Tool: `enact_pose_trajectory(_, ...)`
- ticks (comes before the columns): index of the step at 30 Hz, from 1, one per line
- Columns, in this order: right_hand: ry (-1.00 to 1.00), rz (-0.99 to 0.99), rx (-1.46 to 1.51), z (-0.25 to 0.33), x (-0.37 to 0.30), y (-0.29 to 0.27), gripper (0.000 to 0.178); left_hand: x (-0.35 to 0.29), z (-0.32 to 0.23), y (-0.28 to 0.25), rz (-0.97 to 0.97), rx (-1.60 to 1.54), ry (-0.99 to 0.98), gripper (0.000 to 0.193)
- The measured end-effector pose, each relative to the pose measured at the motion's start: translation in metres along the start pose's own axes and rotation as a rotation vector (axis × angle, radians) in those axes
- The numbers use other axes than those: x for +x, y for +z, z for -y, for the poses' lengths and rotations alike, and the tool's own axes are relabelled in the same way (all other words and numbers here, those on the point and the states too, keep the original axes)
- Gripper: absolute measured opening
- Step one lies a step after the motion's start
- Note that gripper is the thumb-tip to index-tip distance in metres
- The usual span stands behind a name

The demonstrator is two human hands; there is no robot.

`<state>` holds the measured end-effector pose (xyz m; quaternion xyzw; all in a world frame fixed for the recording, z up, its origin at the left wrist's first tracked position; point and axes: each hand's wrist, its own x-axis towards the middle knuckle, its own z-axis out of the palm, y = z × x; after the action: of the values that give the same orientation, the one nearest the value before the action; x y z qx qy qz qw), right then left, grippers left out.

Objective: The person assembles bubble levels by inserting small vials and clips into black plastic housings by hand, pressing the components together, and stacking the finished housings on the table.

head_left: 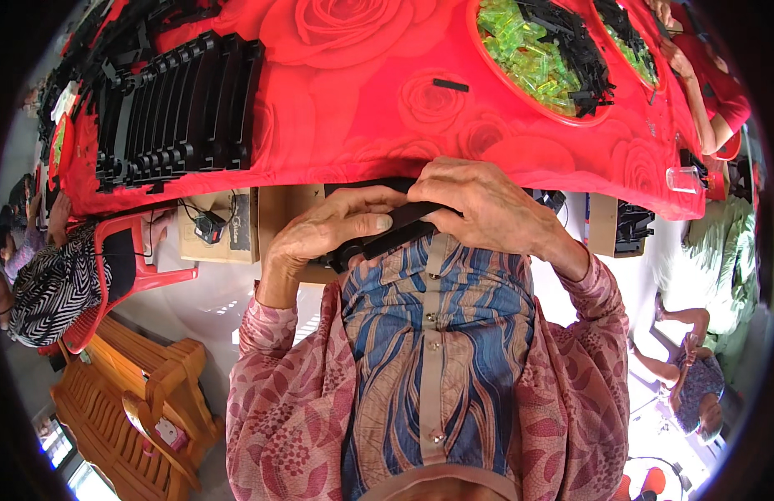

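Close to my body, just below the table's front edge, I hold a long black plastic part [397, 240] in both hands. My left hand [332, 224] is closed round its left stretch, thumb on top. Over its right end my right hand [479, 204] curls with bent fingers, hiding that end. The fingertips of the two hands nearly meet. Whether a smaller piece is pinched between them cannot be seen. Beyond the hands, a small black strip [450, 85] lies alone on the red rose-patterned tablecloth [345, 108].
Stacked long black parts [182, 108] stand at the table's left. At far right, a red basin holds yellow-green clear pieces [520, 58] and black pieces [574, 50]. Cardboard boxes [232, 225] sit under the table. A red chair [124, 267] and wooden bench [120, 401] are left; other people sit around.
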<state>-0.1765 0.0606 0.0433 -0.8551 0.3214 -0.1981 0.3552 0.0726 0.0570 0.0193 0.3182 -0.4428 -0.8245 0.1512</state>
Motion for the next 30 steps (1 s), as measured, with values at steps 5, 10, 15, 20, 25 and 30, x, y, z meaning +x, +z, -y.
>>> enact_pose_trajectory(5,-0.082,-0.413,0.098,0.021,0.014,-0.036,0.02,-0.01,0.012,-0.021,-0.041,-0.129,-0.006,0.059)
enact_pose_trajectory(10,0.213,-0.616,0.017,-0.026,0.021,-0.029,0.01,-0.002,0.023,-0.032,-0.031,-0.478,0.332,0.06)
enact_pose_trajectory(15,0.073,-0.598,-0.474,-0.086,0.047,-0.014,0.011,0.009,0.008,-0.039,-0.05,-0.417,0.332,0.061)
enact_pose_trajectory(20,0.131,-0.478,-0.791,-0.071,0.077,-0.026,0.008,0.049,-0.053,-0.065,-0.558,-0.062,0.099,0.04)
enact_pose_trajectory(25,0.01,-0.568,-0.665,-0.071,0.076,-0.015,0.008,0.137,-0.069,-0.09,-0.081,-0.468,0.364,0.04)
enact_pose_trajectory(30,-0.074,-0.674,-0.697,-0.088,0.066,0.0,0.006,0.143,-0.055,-0.078,-0.099,-0.533,0.324,0.04)
